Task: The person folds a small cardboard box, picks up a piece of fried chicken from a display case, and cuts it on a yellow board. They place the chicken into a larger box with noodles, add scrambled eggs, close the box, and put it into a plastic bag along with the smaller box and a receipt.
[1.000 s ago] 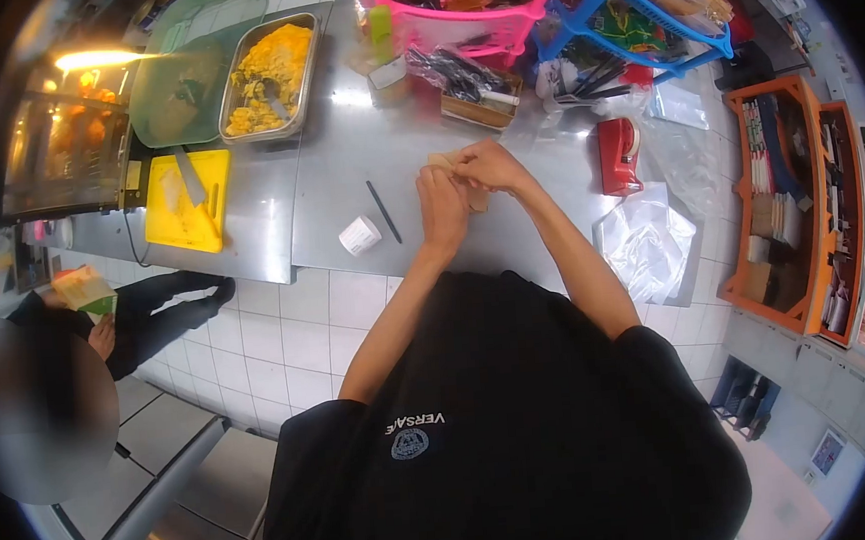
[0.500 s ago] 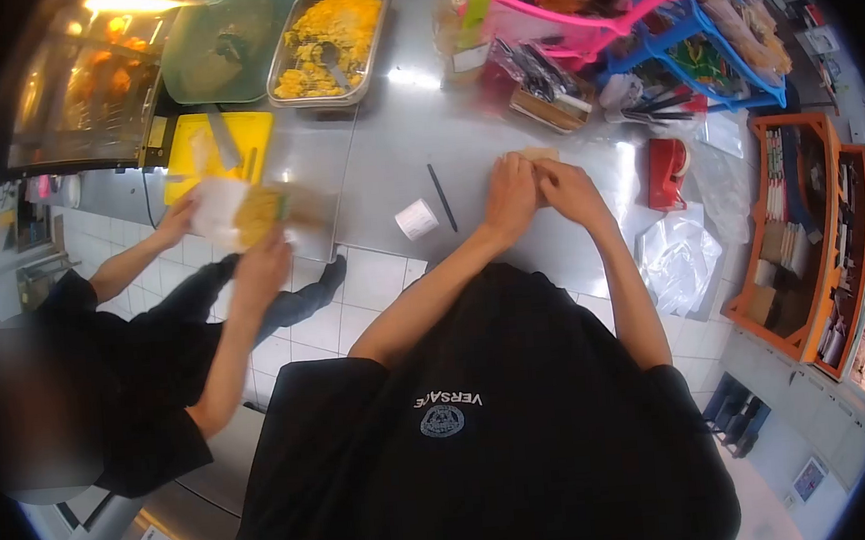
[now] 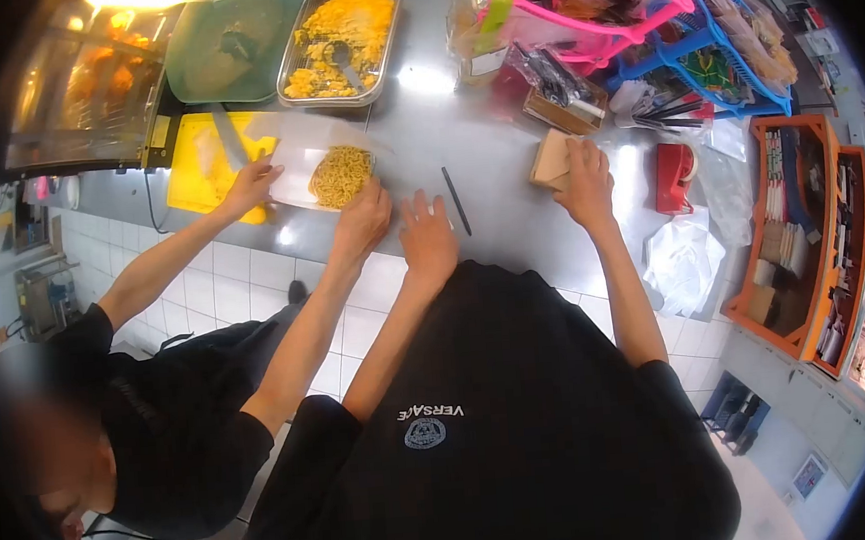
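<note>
My right hand point(image 3: 587, 184) grips a small brown cardboard box point(image 3: 549, 158) over the steel table, its fingers on the box's right side. My left hand point(image 3: 428, 238) lies with fingers spread at the table's front edge, holding nothing that I can see. It covers the spot of the small white paper slip, which is mostly hidden. Just to the right of that hand lies a black pen point(image 3: 457, 201).
At left a co-worker's hands hold white paper point(image 3: 291, 180) with noodles point(image 3: 342, 177) beside a yellow cutting board point(image 3: 195, 176) and knife. Behind stands a metal tray point(image 3: 285, 90) of yellow food. A red tape dispenser point(image 3: 673, 178), plastic bags point(image 3: 686, 262) and pink point(image 3: 591, 23) and blue baskets point(image 3: 729, 69) are at right.
My hands have parted: the left moved left over the paper slip, the right stayed with the brown box. The co-worker's noodles and paper moved right, onto the table.
</note>
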`<state>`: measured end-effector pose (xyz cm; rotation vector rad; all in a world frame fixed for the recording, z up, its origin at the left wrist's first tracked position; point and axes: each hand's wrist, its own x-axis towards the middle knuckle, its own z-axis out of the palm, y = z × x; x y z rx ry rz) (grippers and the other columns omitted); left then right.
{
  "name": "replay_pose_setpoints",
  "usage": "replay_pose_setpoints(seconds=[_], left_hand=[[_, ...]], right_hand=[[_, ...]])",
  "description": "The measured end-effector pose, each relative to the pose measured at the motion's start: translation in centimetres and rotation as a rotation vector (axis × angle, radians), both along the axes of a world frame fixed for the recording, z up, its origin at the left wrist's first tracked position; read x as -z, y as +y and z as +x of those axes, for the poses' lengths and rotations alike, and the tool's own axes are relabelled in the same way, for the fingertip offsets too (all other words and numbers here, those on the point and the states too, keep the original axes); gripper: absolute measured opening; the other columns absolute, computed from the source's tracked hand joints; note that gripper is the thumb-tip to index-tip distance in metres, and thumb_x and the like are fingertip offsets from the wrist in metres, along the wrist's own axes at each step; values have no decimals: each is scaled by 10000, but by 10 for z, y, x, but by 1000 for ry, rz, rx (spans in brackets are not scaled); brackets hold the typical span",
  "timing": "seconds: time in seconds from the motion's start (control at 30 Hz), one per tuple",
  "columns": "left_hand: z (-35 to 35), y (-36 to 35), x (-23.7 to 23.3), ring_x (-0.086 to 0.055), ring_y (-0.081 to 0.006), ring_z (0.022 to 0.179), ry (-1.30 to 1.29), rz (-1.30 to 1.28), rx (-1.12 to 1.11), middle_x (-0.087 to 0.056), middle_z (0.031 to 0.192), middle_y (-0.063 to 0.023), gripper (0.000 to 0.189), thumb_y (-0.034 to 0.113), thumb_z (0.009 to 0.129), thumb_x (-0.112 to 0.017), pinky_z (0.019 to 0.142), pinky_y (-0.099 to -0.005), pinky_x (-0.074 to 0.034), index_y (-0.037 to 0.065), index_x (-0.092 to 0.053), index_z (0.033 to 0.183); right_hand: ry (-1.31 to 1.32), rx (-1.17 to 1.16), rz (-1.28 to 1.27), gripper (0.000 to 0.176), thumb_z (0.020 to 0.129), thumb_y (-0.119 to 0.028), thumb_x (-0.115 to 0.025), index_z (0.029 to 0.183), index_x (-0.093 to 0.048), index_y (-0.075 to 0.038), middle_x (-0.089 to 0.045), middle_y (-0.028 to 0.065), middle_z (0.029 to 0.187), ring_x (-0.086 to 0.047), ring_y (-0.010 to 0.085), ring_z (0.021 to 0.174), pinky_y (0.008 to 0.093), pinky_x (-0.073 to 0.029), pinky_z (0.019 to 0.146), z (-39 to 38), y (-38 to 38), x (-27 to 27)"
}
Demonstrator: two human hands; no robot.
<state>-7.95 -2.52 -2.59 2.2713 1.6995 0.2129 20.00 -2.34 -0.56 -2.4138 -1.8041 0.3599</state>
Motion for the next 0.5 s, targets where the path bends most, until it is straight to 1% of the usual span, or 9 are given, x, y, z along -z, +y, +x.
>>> replay_pose_setpoints(seconds=[0.03,0.1,0.13,0.17,0.23,0.33,0.37,0.43,0.5], left_hand=[[-5,1,8,-495,-414,1192,-5,-43,-27,-509,1306,-184,371,23,815,-611,941,-469,-489,6,-577,1184],[-13,10,26,-541,-410,1138,-122,-176,-33,-556,1241,-182,382,42,816,-622,925,-469,-499,2,-574,1193],[-14,16,28,-563,-408,1111,-182,-247,-30,-579,1208,-180,388,51,817,-627,917,-469,-505,0,-572,1197],[-15,21,31,-588,-382,1076,-257,-262,-31,-601,1170,-169,403,56,818,-645,912,-453,-508,-2,-569,1209],[-13,31,25,-637,-329,1008,-403,-293,-31,-646,1095,-146,435,65,820,-680,903,-420,-515,-6,-561,1232],[-5,52,-37,-655,-236,976,-835,-642,-84,-676,1038,-112,496,81,814,-743,889,-359,-511,1,-553,1264],[-5,54,-48,-616,-189,1066,-918,-686,-57,-644,1154,-103,527,77,804,-779,882,-314,-501,13,-552,1276],[-1,55,-61,-587,-208,1142,-939,-650,-8,-608,1218,-108,553,58,802,-775,904,-322,-500,8,-532,1296],[4,57,-75,-537,-231,1231,-1004,-656,4,-559,1294,-118,564,16,808,-747,952,-331,-483,2,-506,1317]], right_hand=[[2,-5,92,855,674,-148,-833,1416,-410,-137,-367,168,1464,-357,443,1332,570,-393,1019,-7,-1,-3],[-4,-12,284,756,722,-167,-800,1386,-444,-115,-413,185,1427,-407,427,1302,540,-409,1011,-27,0,-10],[159,-29,245,686,756,-185,-772,1363,-466,-93,-476,194,1367,-463,404,1258,507,-424,998,-40,-3,-7],[322,-39,204,621,790,-204,-744,1340,-489,-71,-539,202,1307,-519,381,1214,474,-439,985,-54,-9,-3],[599,29,-158,436,849,-214,-702,1225,-578,-32,-646,185,1105,-622,320,1057,410,-481,916,-88,-10,-10],[1029,-3,32,319,895,-235,-669,1129,-631,-22,-678,146,985,-648,289,941,392,-496,845,-105,-10,13],[1035,-28,37,290,908,-239,-668,1092,-629,-18,-674,120,974,-637,249,926,366,-494,839,-106,-9,8],[1047,-74,58,254,935,-246,-667,1017,-625,-10,-666,68,951,-615,170,896,315,-488,828,-101,-3,-11],[1272,8,-119,234,947,-238,-661,1044,-624,-28,-666,53,967,-611,145,901,296,-480,833,-91,4,-21]])
